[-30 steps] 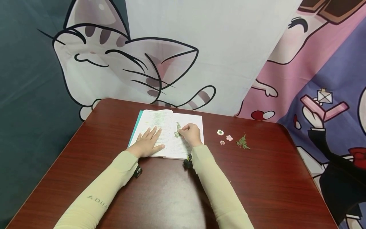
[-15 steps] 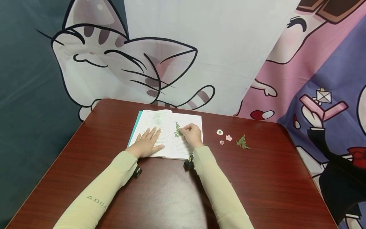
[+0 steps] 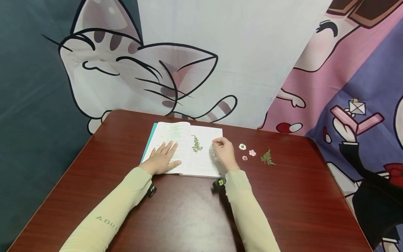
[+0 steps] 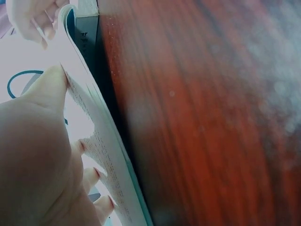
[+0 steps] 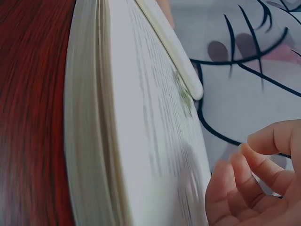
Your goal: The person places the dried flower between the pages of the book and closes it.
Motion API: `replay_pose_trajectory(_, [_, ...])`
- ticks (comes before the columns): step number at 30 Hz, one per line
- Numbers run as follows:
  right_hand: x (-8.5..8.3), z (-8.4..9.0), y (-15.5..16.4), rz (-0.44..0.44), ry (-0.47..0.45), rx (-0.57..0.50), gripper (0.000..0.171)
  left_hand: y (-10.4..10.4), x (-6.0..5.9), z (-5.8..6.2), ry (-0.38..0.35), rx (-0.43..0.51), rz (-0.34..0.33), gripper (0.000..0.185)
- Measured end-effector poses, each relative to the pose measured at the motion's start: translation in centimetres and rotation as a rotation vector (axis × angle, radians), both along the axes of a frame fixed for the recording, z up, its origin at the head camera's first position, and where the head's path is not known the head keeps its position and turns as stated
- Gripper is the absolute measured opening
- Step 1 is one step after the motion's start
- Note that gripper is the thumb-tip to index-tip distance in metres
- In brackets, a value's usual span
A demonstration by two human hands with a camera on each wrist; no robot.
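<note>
the right hand [image 3: 224,153] has left the fern sprig [image 3: 196,144] on the open book [image 3: 201,161], fingers loosely curled, empty; left hand [image 3: 162,159] presses flat. daisy [image 3: 242,146], pink blossoms [image 3: 252,152] and second fern [image 3: 267,157] wait right of the book.

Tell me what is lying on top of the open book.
On the open book a green fern sprig lies on the right page, touched by neither hand. The left hand lies flat on the left page, covering the print beneath. The right hand hovers over the book's right edge.
</note>
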State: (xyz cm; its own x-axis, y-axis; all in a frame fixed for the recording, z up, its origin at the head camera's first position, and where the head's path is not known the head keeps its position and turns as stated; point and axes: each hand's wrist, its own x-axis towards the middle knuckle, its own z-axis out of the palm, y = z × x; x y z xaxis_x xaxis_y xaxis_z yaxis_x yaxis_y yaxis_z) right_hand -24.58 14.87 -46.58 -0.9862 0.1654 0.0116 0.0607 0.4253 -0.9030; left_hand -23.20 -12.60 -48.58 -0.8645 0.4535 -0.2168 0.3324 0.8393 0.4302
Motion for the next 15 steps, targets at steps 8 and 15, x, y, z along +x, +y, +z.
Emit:
replay_pose_trajectory(8, [1.5, 0.1, 1.6, -0.087, -0.031, 0.079, 0.024, 0.1, 0.2, 0.3, -0.01, -0.015, -0.002, 0.085])
replay_pose_trajectory(15, [1.8, -0.7, 2.0, -0.077, -0.133, 0.184, 0.04, 0.0, 0.1, 0.2, -0.005, -0.017, -0.003, 0.085])
